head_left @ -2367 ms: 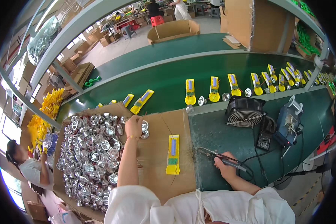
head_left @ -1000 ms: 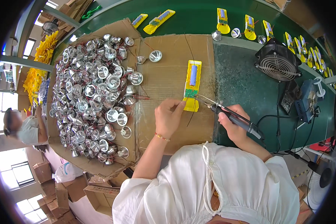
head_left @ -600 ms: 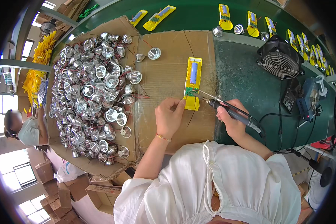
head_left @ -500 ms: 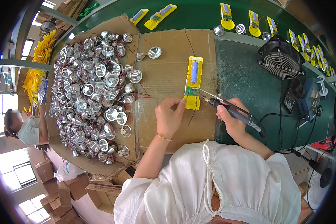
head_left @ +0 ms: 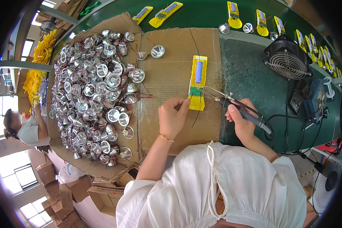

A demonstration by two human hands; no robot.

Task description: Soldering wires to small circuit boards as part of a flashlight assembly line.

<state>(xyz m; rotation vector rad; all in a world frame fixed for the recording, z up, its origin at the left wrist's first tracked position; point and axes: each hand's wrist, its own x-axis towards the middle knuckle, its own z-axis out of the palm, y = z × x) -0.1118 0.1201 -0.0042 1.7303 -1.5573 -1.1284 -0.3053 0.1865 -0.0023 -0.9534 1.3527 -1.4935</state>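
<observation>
A yellow plastic housing (head_left: 196, 103) lies on the cardboard in front of me, with a blue cylindrical battery (head_left: 198, 72) in its upper part and a small green circuit board (head_left: 195, 91) below that. My left hand (head_left: 173, 114) is pinched closed at the housing's lower left edge; what sits between the fingertips is too small to make out. In my right hand (head_left: 241, 118) is a soldering iron (head_left: 247, 115) with a thin metal tube along it. Its tip is at the board's right edge; contact is unclear. Dark thin wires (head_left: 195, 41) stick out above and below the housing.
Many silver reflector cups (head_left: 89, 91) with red wires are heaped on cardboard (head_left: 159, 76) at left. A fan (head_left: 287, 60) and a blue soldering station (head_left: 311, 110) stand at right. More yellow housings (head_left: 234, 15) line the far side. Another person (head_left: 28, 131) is at far left.
My right hand has drawn the soldering iron slightly to the right, its tip moving from the middle of the board toward the right edge. My left hand has hardly moved.
</observation>
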